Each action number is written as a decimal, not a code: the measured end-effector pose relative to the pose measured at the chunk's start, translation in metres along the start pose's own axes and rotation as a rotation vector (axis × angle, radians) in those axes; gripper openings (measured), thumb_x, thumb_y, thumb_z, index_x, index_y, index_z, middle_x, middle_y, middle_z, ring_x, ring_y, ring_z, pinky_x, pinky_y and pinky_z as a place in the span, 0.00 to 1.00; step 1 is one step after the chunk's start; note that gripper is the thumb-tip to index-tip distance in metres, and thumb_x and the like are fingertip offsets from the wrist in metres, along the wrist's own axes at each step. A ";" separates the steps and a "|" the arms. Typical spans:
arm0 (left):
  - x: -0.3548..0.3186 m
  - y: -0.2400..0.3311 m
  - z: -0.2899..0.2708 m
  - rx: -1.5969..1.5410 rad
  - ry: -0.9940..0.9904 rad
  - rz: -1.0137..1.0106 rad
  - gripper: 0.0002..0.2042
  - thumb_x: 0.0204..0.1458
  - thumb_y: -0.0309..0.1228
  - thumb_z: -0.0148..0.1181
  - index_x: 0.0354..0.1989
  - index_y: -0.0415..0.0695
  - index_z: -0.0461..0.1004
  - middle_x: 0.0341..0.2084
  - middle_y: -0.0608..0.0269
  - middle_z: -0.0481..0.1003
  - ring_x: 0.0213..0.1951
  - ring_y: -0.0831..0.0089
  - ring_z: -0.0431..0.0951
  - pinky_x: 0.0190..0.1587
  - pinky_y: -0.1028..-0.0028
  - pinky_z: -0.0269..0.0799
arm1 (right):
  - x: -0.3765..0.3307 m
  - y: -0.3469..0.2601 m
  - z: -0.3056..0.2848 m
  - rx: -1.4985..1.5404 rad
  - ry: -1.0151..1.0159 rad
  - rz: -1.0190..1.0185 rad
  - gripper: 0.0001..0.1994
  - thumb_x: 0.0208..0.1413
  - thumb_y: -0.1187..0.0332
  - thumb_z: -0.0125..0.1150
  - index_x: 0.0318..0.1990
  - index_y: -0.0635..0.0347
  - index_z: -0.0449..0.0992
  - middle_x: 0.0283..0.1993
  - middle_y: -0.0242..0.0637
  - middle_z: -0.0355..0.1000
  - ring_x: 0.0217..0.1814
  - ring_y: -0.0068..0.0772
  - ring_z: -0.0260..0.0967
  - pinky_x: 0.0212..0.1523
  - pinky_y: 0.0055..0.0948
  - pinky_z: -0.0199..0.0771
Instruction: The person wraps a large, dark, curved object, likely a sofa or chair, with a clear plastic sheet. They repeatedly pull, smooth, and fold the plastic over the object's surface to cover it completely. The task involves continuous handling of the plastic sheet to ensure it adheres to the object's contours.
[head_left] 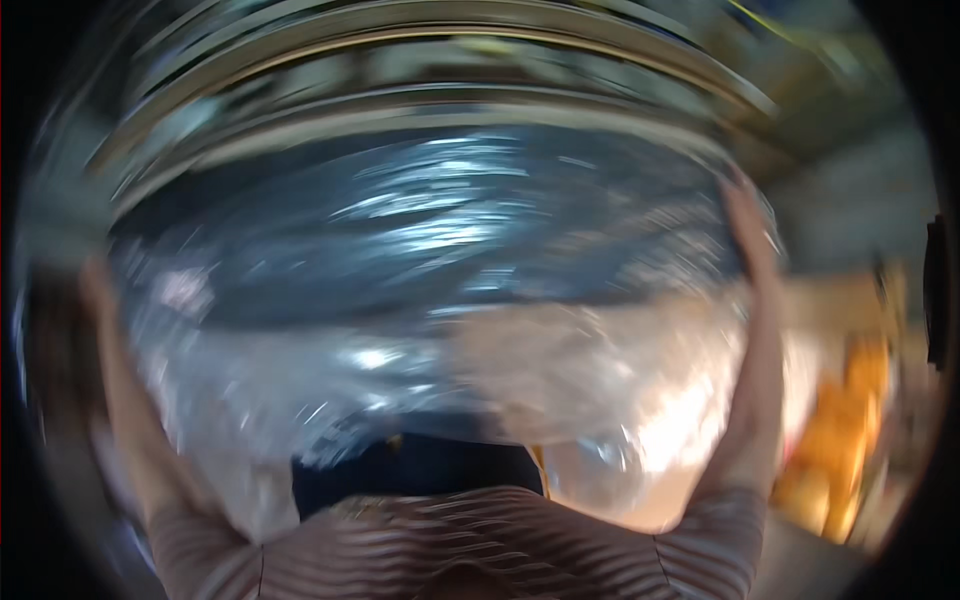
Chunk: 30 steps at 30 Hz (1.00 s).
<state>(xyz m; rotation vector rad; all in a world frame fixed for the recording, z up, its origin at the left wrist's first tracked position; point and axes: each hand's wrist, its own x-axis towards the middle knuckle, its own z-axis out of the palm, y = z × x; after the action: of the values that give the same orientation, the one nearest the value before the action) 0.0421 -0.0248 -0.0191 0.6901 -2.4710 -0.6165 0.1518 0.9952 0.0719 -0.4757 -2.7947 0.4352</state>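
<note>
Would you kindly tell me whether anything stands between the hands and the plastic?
Nothing visible does: the left hand is at the left edge of the plastic, the right hand at its right edge; blur hides contact.

Bare arms [757, 390] spread wide, the left grip [97, 287] blurred and lower than the right grip [750, 222].

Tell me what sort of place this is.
Possibly a workshop or packing area, though blur leaves it unsure: a wide, shiny, plastic-like sheet spans between the left hand and right hand, and shelf-like bands run across the far side.
</note>
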 end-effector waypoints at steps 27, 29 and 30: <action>0.056 -0.015 0.010 -0.347 0.554 -0.056 0.15 0.56 0.42 0.46 0.42 0.46 0.72 0.38 0.43 0.75 0.43 0.46 0.74 0.46 0.55 0.67 | -0.340 -0.355 0.236 0.497 -0.893 -0.393 0.32 0.55 0.62 0.59 0.63 0.68 0.55 0.58 0.50 0.64 0.55 0.34 0.63 0.54 0.31 0.64; 0.050 -0.003 0.005 -0.382 0.554 -0.046 0.15 0.56 0.42 0.47 0.41 0.45 0.73 0.37 0.43 0.75 0.42 0.47 0.74 0.46 0.56 0.67 | -0.333 -0.365 0.261 0.746 -1.019 -0.240 0.26 0.57 0.62 0.57 0.60 0.67 0.61 0.53 0.50 0.68 0.50 0.35 0.66 0.51 0.30 0.65; 0.045 -0.004 0.004 -0.367 0.562 -0.076 0.15 0.56 0.41 0.47 0.40 0.45 0.73 0.36 0.44 0.76 0.42 0.47 0.75 0.45 0.56 0.67 | -0.332 -0.373 0.247 0.718 -1.104 -0.344 0.22 0.58 0.62 0.55 0.55 0.68 0.65 0.49 0.49 0.70 0.48 0.35 0.67 0.49 0.30 0.66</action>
<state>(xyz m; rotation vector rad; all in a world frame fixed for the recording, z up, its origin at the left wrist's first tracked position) 0.0073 -0.0526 -0.0093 0.6951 -1.7654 -0.7580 0.2736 0.4801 -0.1008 0.5857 -3.1540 1.9779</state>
